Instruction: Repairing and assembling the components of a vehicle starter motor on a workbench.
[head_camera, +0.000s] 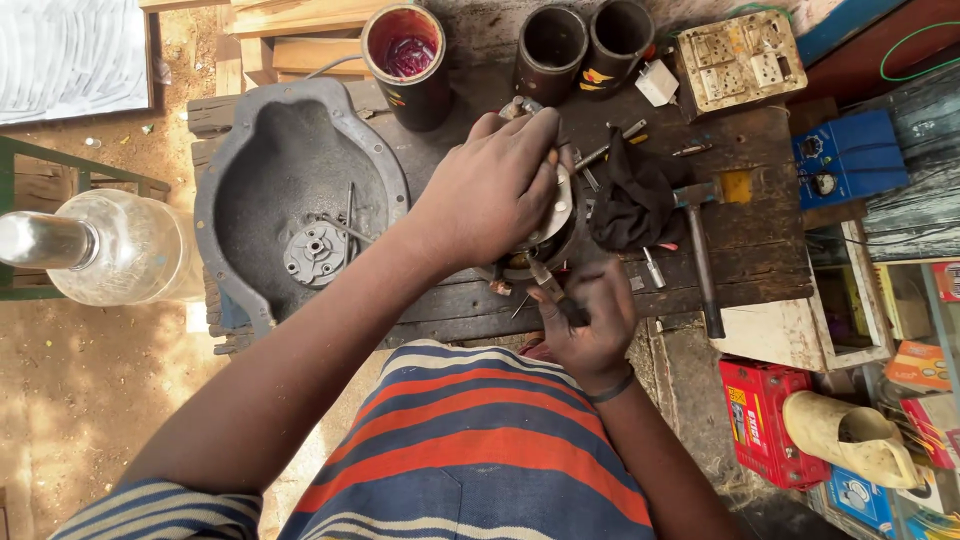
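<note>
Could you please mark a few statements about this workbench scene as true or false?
1. The left hand rests on top of the round metal motor part. True.
2. The right hand holds a hammer. False: it grips a small dark-handled screwdriver; the metal-headed hammer lies untouched on the dark wooden bench.
3. The large grey cast-metal housing sits to the left of the hands. True.
4. The black cylindrical can with red inside lies tipped on its side. False: it stands upright, open end up.
5. A crumpled black cloth lies beside the motor part. True.
</note>
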